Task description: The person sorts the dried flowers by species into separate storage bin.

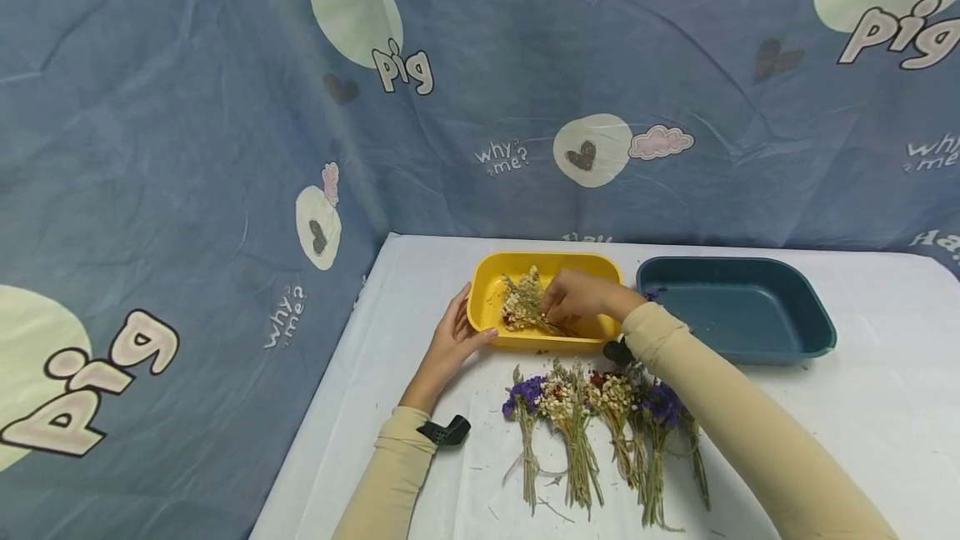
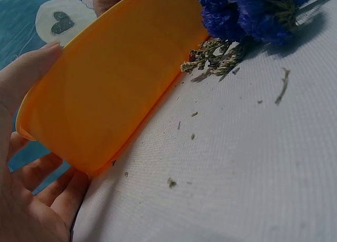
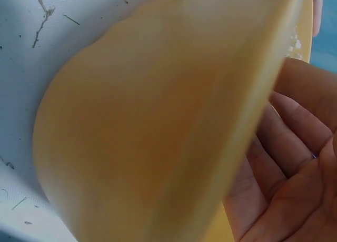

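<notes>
A yellow plastic tub (image 1: 543, 343) stands on the white table, a bunch of pale dried flowers (image 1: 522, 300) lying inside it. At its left end my left hand (image 1: 452, 332) grips the tub, thumb over the front rim and fingers spread round the corner, as the left wrist view also shows. My right hand (image 1: 583, 294) reaches over the tub's right end, its curled fingers pinching the bunch near its stems. In the right wrist view the tub's blurred wall hides the fingertips.
A dark teal tub (image 1: 738, 311) stands to the right. In front of the yellow tub lie several tied dried bunches, including a purple one (image 1: 527, 394) and a cream one (image 1: 567, 407); the right forearm passes over the rightmost. Plant crumbs dot the table. A printed blue cloth (image 1: 480, 82) hangs behind.
</notes>
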Demonstrator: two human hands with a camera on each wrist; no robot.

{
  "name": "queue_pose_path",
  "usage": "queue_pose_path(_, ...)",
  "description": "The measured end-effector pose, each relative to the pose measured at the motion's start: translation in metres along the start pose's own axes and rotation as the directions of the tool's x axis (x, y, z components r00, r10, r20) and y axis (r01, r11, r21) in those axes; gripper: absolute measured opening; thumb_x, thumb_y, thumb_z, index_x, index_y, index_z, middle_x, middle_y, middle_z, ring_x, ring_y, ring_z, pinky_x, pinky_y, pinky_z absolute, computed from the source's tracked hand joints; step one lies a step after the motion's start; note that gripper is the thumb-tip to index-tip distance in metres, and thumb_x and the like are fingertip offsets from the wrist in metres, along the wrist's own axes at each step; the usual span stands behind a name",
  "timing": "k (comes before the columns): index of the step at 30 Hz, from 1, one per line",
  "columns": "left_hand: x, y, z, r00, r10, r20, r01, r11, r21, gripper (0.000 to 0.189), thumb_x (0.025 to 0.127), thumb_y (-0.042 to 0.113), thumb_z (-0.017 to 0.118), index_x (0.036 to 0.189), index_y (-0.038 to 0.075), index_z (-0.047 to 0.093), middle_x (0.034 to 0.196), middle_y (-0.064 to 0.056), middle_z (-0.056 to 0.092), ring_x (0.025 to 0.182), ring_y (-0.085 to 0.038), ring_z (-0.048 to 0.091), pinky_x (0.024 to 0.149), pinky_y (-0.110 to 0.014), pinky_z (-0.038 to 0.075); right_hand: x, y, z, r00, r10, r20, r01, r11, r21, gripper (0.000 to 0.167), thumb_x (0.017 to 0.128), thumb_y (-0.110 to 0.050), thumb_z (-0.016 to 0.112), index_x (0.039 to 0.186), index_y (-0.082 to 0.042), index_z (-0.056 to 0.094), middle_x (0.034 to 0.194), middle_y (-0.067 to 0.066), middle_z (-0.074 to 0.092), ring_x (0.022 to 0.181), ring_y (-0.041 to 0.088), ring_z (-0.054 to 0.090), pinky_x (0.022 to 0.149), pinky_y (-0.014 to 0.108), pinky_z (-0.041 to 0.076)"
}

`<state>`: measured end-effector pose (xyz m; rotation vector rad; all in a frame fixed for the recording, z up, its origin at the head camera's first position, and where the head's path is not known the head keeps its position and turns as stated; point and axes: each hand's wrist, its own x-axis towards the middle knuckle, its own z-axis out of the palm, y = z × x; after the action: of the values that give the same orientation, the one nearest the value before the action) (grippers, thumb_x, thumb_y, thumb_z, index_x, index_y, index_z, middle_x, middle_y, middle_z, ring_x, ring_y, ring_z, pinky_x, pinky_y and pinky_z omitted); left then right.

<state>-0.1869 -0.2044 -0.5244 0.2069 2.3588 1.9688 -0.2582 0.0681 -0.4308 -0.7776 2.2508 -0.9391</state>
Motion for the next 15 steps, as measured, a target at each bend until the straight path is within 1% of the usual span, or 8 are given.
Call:
queue_pose_path(4, -0.001, -0.001, -0.001, 1.000, 0.016, -0.004, -0.016, 1.000, 0.008, 0.093, 0.092, 0.018, 0.080, 0.165, 0.030, 0.023, 0.166, -0.007, 0.037, 0.154, -0.028, 0.038, 0.126, -0.040, 0.037, -0.001, 0.000, 0.000, 1.000, -0.009, 0.002, 0.009, 1.000, 0.004, 0.024, 0.097, 0.001, 0.066, 0.119, 0.009, 0.072, 0.115, 0.026, 0.075, 0.095, 0.031, 0.077, 0.078, 0.038, 0.067)
queue_pose_path(8, -0.002, -0.001, -0.002, 1.000, 0.019, -0.006, -0.019, 1.000, 0.015, 0.094, 0.092, 0.019, 0.080, 0.165, 0.029, 0.023, 0.165, -0.006, 0.038, 0.153, -0.027, 0.039, 0.125, -0.038, 0.038, -0.004, 0.002, -0.001, 1.000, -0.021, -0.002, 0.021, 1.000, 0.010, 0.023, 0.098, -0.002, 0.066, 0.119, 0.006, 0.073, 0.115, 0.024, 0.075, 0.098, 0.031, 0.077, 0.080, 0.039, 0.067)
queue_pose_path(11, -0.002, -0.001, -0.002, 1.000, 0.015, -0.005, -0.015, 1.000, 0.014, 0.094, 0.091, 0.020, 0.080, 0.165, 0.030, 0.023, 0.166, -0.006, 0.038, 0.153, -0.027, 0.039, 0.124, -0.038, 0.038, -0.009, 0.002, -0.004, 1.000, -0.023, -0.006, 0.023, 0.999, 0.026, 0.024, 0.100, -0.004, 0.064, 0.120, 0.004, 0.073, 0.118, 0.022, 0.075, 0.100, 0.030, 0.076, 0.082, 0.040, 0.066)
queue_pose_path(15, -0.001, -0.001, -0.001, 1.000, 0.015, 0.001, -0.015, 1.000, 0.009, 0.094, 0.091, 0.021, 0.081, 0.165, 0.031, 0.023, 0.167, -0.006, 0.036, 0.154, -0.026, 0.037, 0.125, -0.038, 0.037, -0.020, 0.004, -0.008, 0.999, -0.030, -0.036, 0.032, 0.998, 0.056, 0.027, 0.101, -0.007, 0.064, 0.124, 0.006, 0.071, 0.120, 0.023, 0.074, 0.102, 0.031, 0.075, 0.083, 0.042, 0.066)
